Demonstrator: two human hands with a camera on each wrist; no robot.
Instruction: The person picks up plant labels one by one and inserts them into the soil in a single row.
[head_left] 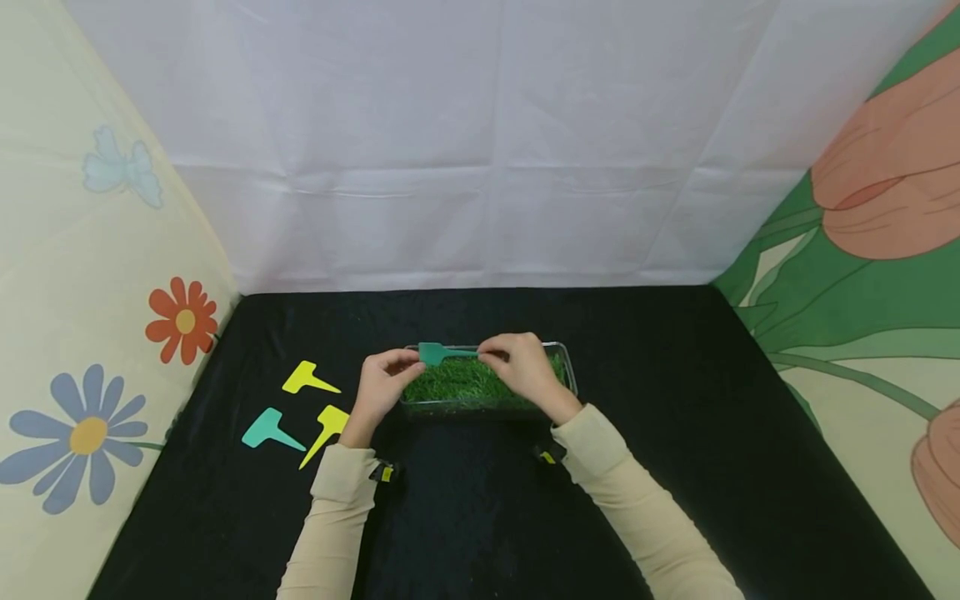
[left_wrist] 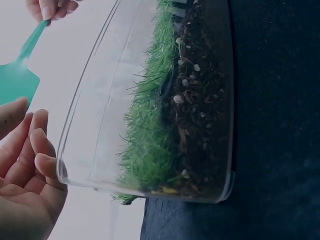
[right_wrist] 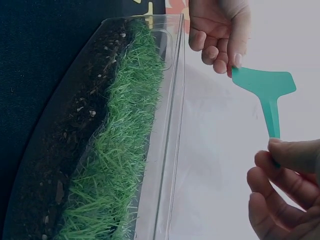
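In the head view we see a white cloth (head_left: 487, 150) filling the upper frame, and below it a bench (head_left: 675, 483) covered in black. A panel with printed tulips (head_left: 885, 317) borders the right of the frame, and a cream panel with printed flowers (head_left: 45, 275) borders the left. Near the centre we find a clear rectangular container (head_left: 572, 375); from the left wrist we make out green grass (left_wrist: 150, 130) above dark soil (left_wrist: 205, 110) flecked with white bits. Two cream sleeves, the left (head_left: 330, 521) and the right (head_left: 645, 500), enter from the lower edge. Both hands hold one T-shaped green marker (head_left: 432, 353), which lies roughly level across the container's far rim in the head view and, from the right wrist, shows apart from it at the upper right. The left hand (head_left: 381, 385) pinches the broad head; the right hand (head_left: 525, 367) pinches the end of the stem. At centre left on the bench we note a loose teal marker (head_left: 268, 427), an upper yellow marker (head_left: 302, 377) and a lower yellow marker (head_left: 327, 429) beside the left wrist. The small dark object (head_left: 386, 472) under that wrist is probably a strapped device, though we see it dimly.
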